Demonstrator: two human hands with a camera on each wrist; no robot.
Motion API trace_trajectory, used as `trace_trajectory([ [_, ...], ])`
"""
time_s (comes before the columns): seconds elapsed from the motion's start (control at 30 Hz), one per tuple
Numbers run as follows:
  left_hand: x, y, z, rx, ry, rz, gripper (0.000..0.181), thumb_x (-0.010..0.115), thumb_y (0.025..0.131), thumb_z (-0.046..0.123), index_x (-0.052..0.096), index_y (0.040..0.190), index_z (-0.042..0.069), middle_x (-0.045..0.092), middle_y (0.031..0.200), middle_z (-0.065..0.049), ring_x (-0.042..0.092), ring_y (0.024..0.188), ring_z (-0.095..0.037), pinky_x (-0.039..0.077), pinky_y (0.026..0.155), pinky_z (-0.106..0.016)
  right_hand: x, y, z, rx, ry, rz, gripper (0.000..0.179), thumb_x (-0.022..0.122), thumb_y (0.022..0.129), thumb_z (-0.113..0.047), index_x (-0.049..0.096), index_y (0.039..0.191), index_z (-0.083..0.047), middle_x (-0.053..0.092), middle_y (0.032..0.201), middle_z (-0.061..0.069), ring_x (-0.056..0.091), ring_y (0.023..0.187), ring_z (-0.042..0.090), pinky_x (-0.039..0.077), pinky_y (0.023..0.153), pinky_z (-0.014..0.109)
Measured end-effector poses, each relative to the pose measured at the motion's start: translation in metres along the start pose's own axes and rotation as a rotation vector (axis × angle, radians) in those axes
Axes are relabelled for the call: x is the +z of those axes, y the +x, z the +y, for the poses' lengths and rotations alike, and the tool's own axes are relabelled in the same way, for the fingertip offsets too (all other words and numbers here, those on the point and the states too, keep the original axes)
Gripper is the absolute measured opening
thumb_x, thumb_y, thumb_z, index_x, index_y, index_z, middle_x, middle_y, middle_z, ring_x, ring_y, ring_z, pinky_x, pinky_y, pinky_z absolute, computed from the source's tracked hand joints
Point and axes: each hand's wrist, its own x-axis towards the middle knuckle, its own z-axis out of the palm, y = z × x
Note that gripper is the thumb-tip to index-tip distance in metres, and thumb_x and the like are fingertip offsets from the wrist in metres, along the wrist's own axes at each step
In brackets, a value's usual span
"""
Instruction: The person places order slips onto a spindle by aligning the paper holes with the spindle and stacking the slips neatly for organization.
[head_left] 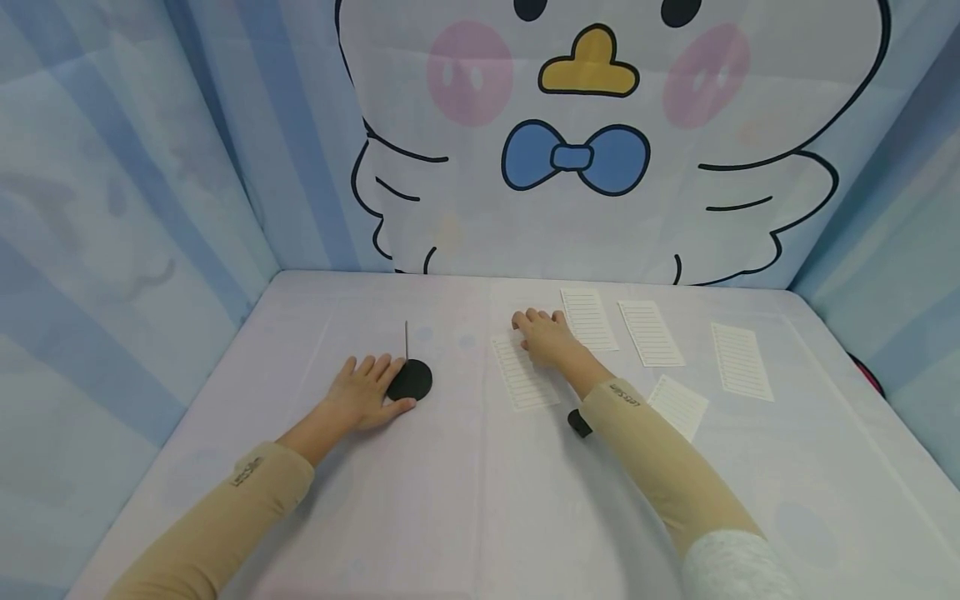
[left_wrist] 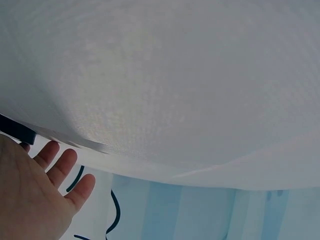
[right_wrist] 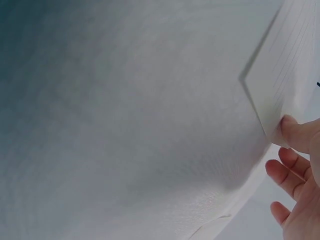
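On the left of the table in the head view stands a bill spike with a round black base (head_left: 410, 382) and a thin upright pin (head_left: 407, 340). My left hand (head_left: 367, 393) grips the base, thumb and index finger at opposite edges. Its other fingers are spread straight; in the left wrist view the base (left_wrist: 17, 130) shows at the left edge. My right hand (head_left: 549, 339) is over the far end of a lined paper slip (head_left: 521, 379), fingers apart. In the right wrist view the thumb overlaps a corner of this slip (right_wrist: 270, 95), with the other fingers below, separate from it.
More lined slips lie to the right: one at the back (head_left: 588, 321), one beside it (head_left: 651, 333), one farther right (head_left: 742, 362). Another slip (head_left: 678, 406) and a small black piece (head_left: 578, 423) are partly covered by my right sleeve. Printed curtains (head_left: 480, 217) enclose the table.
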Motion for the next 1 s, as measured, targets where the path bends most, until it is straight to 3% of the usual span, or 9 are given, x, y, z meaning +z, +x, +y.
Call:
trace_trajectory([
  [0.37,-0.0011,-0.0007,-0.0002,0.002,0.001,-0.005,0.077,0.031,0.091,0.06,0.023,0.144,0.005,0.027,0.145,-0.017,0.027,0.131,-0.036,0.018,0.104,-0.053,-0.002,-0.0028,-0.0034,-0.014,-0.08,0.052,0.027,0.055,0.092,-0.019,0.047,0.117,-0.014,0.05,0.112,0.008,0.048,0.105,0.026,0.026,0.096,0.049],
  [0.63,-0.0016,-0.0006,0.0009,-0.001,-0.001,-0.016,0.077,0.031,0.091,0.06,0.022,0.144,0.005,0.026,0.146,-0.018,0.026,0.131,-0.036,0.017,0.104,-0.053,-0.0027,-0.0039,-0.0063,-0.033,-0.147,0.126,0.019,0.049,0.094,-0.011,0.05,0.114,-0.011,0.055,0.108,0.008,0.053,0.101,0.026,0.028,0.095,0.049],
  [1.0,-0.002,-0.0012,0.0015,0.002,-0.009,-0.009,0.076,0.032,0.091,0.058,0.023,0.144,0.005,0.027,0.145,-0.018,0.026,0.131,-0.036,0.018,0.104,-0.054,-0.0082,-0.007,-0.0072,-0.005,-0.127,0.16,0.016,0.046,0.095,-0.011,0.051,0.11,-0.01,0.056,0.109,0.008,0.053,0.101,0.026,0.027,0.096,0.05],
])
